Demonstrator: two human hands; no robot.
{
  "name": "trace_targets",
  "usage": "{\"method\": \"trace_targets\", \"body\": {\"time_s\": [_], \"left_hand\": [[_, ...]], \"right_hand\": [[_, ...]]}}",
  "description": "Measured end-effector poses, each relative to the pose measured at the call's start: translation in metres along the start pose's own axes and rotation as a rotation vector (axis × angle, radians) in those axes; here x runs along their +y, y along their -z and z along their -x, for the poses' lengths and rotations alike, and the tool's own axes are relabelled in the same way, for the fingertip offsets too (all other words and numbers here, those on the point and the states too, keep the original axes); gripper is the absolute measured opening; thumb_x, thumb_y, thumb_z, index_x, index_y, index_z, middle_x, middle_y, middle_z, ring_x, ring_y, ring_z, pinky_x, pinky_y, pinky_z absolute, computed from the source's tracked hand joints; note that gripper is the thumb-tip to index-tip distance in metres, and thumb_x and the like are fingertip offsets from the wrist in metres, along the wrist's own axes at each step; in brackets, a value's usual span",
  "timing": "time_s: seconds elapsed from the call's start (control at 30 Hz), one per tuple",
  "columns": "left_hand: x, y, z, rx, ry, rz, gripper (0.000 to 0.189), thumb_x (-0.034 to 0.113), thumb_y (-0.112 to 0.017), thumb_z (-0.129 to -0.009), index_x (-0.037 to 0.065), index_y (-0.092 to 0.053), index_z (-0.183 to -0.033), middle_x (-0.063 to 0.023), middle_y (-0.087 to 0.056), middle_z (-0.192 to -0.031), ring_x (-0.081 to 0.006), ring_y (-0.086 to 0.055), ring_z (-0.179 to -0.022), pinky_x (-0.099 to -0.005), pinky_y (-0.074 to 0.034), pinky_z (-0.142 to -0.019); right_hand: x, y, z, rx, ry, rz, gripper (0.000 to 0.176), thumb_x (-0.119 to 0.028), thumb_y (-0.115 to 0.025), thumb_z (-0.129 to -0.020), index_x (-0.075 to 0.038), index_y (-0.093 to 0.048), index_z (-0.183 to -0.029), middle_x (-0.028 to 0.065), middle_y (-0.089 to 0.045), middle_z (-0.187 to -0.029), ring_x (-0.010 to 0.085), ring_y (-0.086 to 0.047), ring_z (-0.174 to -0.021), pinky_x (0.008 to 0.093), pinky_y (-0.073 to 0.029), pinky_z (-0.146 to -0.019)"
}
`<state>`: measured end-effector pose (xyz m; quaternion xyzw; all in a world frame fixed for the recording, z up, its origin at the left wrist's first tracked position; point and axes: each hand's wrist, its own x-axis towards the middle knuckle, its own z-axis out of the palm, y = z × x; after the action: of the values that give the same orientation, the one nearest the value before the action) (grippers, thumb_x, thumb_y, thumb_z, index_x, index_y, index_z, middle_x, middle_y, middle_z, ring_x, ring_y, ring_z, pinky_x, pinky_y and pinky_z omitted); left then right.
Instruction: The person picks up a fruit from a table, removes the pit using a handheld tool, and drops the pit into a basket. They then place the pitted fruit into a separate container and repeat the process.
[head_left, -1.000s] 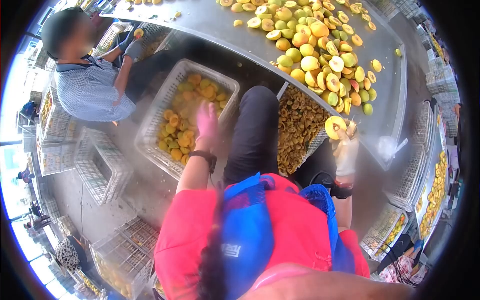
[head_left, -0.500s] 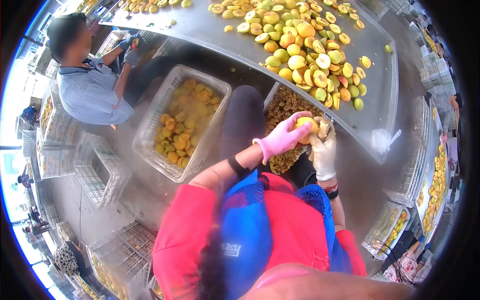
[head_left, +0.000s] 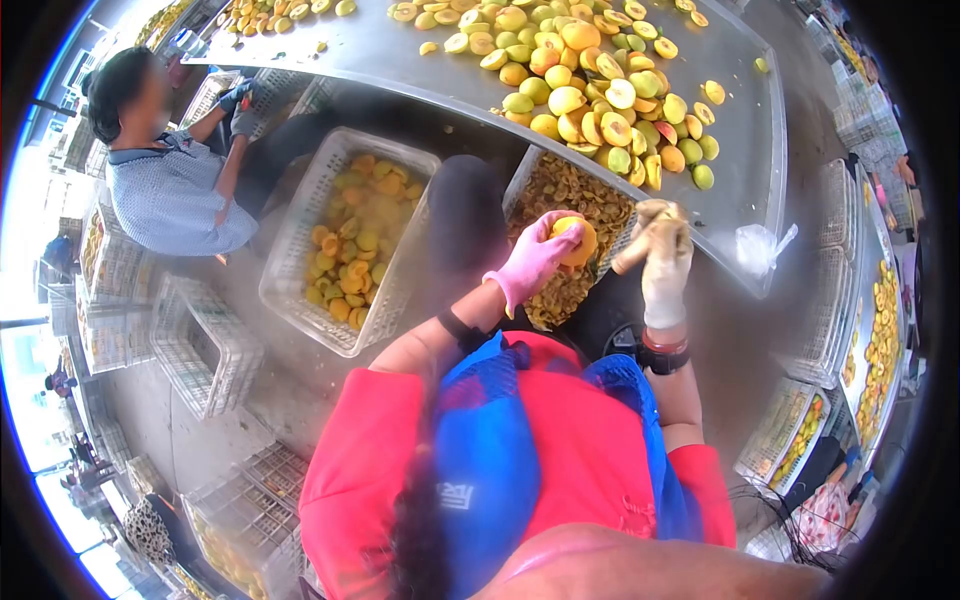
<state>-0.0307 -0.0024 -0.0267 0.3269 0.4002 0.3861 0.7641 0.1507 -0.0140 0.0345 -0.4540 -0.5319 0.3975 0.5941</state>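
My left hand (head_left: 535, 262), in a pink glove, is closed around a yellow-orange peach (head_left: 577, 240), its rounded side partly covered by my fingers. My right hand (head_left: 660, 248), in a whitish glove stained at the fingers, is raised just right of the peach and apart from it. Its fingers are curled; whatever they hold is hidden. Below both hands stands a crate of brown fruit scraps (head_left: 560, 300). Beyond it, a heap of cut and whole peaches (head_left: 590, 100) lies on the metal table (head_left: 430, 75).
A white crate (head_left: 283, 275) of peach halves is left of my knee. A clear plastic bag (head_left: 760, 247) hangs at the table corner. A co-worker (head_left: 175, 195) sits at far left, near a stack of crates (head_left: 200, 345). More crates (head_left: 815, 335) line the right.
My right hand has drawn away from the peach to the right and up. My left hand has moved slightly left and down with the peach. The view has shifted a little.
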Motion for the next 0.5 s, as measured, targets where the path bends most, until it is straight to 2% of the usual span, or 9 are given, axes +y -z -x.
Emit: {"method": "trace_targets", "body": {"time_s": [0.03,0.1,0.13,0.17,0.23,0.27,0.33,0.43,0.5], "left_hand": [[-0.008,0.001,-0.001,0.004,0.007,-0.019,0.035,0.029,-0.063,-0.099,0.011,-0.056,-0.128,-0.0037,-0.065,-0.098,-0.0103,-0.063,-0.080,-0.0224,-0.051,-0.061],[-0.023,0.003,-0.004,-0.011,0.009,-0.065,0.036,0.028,-0.063,-0.099,0.010,-0.055,-0.129,-0.0025,-0.065,-0.099,-0.0100,-0.063,-0.083,-0.0226,-0.051,-0.063],[-0.021,-0.001,-0.001,-0.003,0.051,-0.047,0.035,0.028,-0.066,-0.096,0.011,-0.057,-0.125,-0.0018,-0.065,-0.103,-0.0092,-0.063,-0.082,-0.0234,-0.052,-0.061],[-0.030,0.005,-0.005,-0.047,0.026,-0.003,0.032,0.024,-0.066,-0.096,0.009,-0.057,-0.123,-0.0010,-0.065,-0.104,-0.0082,-0.063,-0.080,-0.0224,-0.051,-0.059],[-0.025,0.003,-0.005,-0.034,0.092,-0.103,0.039,0.020,-0.064,-0.097,0.006,-0.054,-0.131,-0.0040,-0.066,-0.113,-0.0121,-0.066,-0.093,-0.0266,-0.055,-0.072],[-0.022,0.006,-0.001,-0.139,-0.218,-0.280,0.035,0.013,-0.062,-0.093,0.005,-0.058,-0.127,-0.0061,-0.065,-0.112,-0.0152,-0.064,-0.098,-0.0302,-0.055,-0.077],[-0.011,0.001,0.003,-0.210,-0.435,-0.380,0.036,0.014,-0.061,-0.094,0.005,-0.057,-0.128,-0.0069,-0.064,-0.114,-0.0159,-0.063,-0.101,-0.0305,-0.054,-0.080],[0.012,-0.018,0.015,-0.166,-0.200,-0.059,0.038,0.016,-0.060,-0.094,0.004,-0.054,-0.131,-0.0080,-0.062,-0.117,-0.0170,-0.062,-0.104,-0.0311,-0.052,-0.083],[0.027,-0.031,0.027,-0.143,-0.158,0.059,0.040,0.017,-0.059,-0.095,0.004,-0.052,-0.132,-0.0088,-0.061,-0.120,-0.0178,-0.061,-0.106,-0.0314,-0.051,-0.086]], "right_hand": [[-0.003,0.002,0.002,-0.064,-0.022,0.052,0.032,-0.028,-0.052,-0.104,0.003,-0.056,-0.107,0.0034,-0.063,-0.060,0.0115,-0.055,-0.052,0.0258,-0.046,-0.062],[-0.004,-0.006,0.001,-0.059,-0.125,0.032,0.023,-0.019,-0.060,-0.100,0.002,-0.058,-0.108,0.0018,-0.066,-0.068,0.0119,-0.059,-0.053,0.0253,-0.047,-0.058],[-0.021,-0.008,-0.002,-0.110,-0.215,-0.108,0.022,-0.018,-0.067,-0.097,-0.001,-0.059,-0.108,0.0017,-0.066,-0.075,0.0121,-0.063,-0.058,0.0233,-0.047,-0.054],[-0.023,-0.008,-0.005,-0.109,-0.297,-0.173,0.026,-0.022,-0.068,-0.096,-0.002,-0.059,-0.110,0.0072,-0.069,-0.078,0.0135,-0.066,-0.062,0.0245,-0.049,-0.056],[-0.035,-0.015,-0.011,-0.216,-0.317,-0.552,0.028,-0.027,-0.066,-0.097,-0.004,-0.059,-0.113,0.0173,-0.073,-0.089,0.0138,-0.068,-0.069,0.0246,-0.051,-0.058],[-0.046,-0.022,-0.014,-0.310,-0.320,-0.643,0.030,-0.030,-0.064,-0.098,-0.005,-0.058,-0.114,0.0220,-0.072,-0.094,0.0146,-0.069,-0.072,0.0238,-0.051,-0.059],[-0.069,-0.042,-0.016,-0.421,-0.310,-0.799,0.034,-0.033,-0.058,-0.100,-0.004,-0.056,-0.118,0.0305,-0.070,-0.104,0.0174,-0.071,-0.078,0.0193,-0.051,-0.061],[-0.099,-0.067,-0.017,-0.664,-0.285,-1.155,0.035,-0.026,-0.061,-0.099,0.001,-0.053,-0.120,0.0266,-0.067,-0.109,0.0229,-0.072,-0.081,0.0236,-0.058,-0.065],[-0.115,-0.078,-0.014,-0.806,-0.317,-1.360,0.036,-0.024,-0.061,-0.099,0.002,-0.052,-0.122,0.0238,-0.066,-0.111,0.0261,-0.072,-0.086,0.0284,-0.060,-0.067]]}}
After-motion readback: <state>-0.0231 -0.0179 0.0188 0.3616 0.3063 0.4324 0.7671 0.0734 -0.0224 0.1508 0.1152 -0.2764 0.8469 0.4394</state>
